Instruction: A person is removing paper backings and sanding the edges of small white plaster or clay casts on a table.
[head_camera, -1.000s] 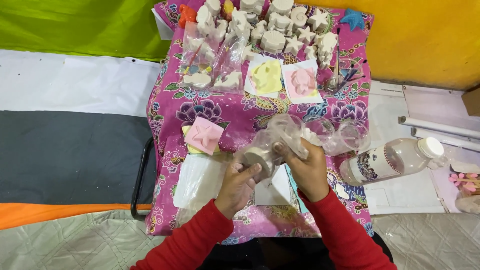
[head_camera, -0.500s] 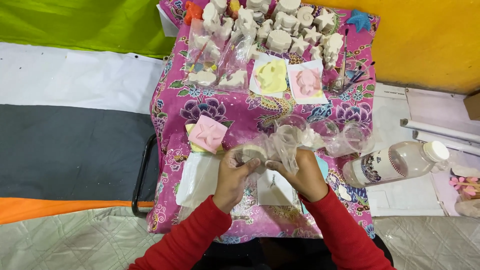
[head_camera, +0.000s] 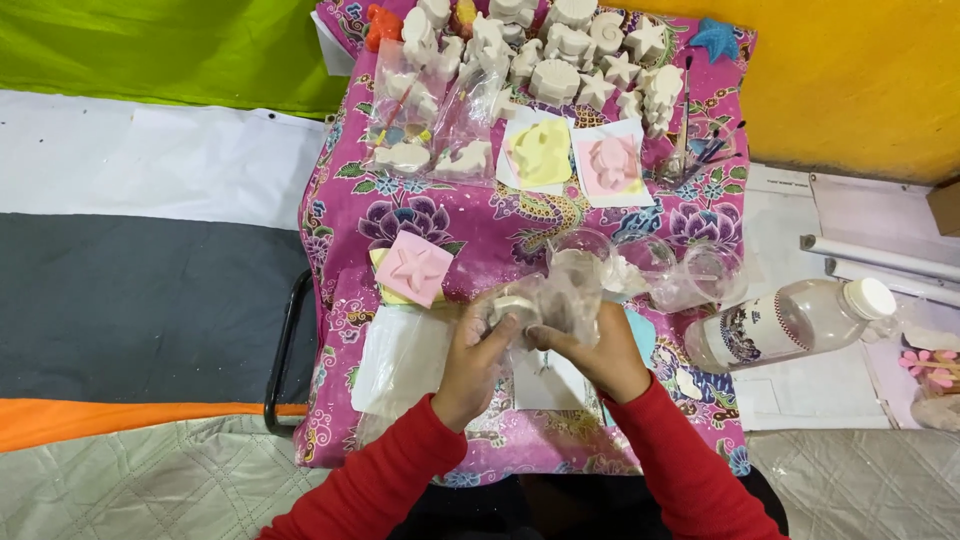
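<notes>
Both hands meet above the near middle of the tabletop (head_camera: 640, 440). The left hand (head_camera: 475, 365) pinches a small white cast piece (head_camera: 512, 308) through a clear plastic bag (head_camera: 560, 300), while the right hand (head_camera: 600, 355) curls its fingers around the bag's lower part, seemingly steadying the wrap. A pink star mould (head_camera: 413, 268) lies near the left edge.

A small table (head_camera: 330, 400) stands under a pink flowered cloth (head_camera: 470, 225), one black leg (head_camera: 283, 340) showing at its left. Behind it the wall (head_camera: 860, 80) is yellow. Left of the table lie green (head_camera: 150, 45), white, dark grey and orange bands. A quilted grey mat (head_camera: 130, 485) covers the near floor.
</notes>
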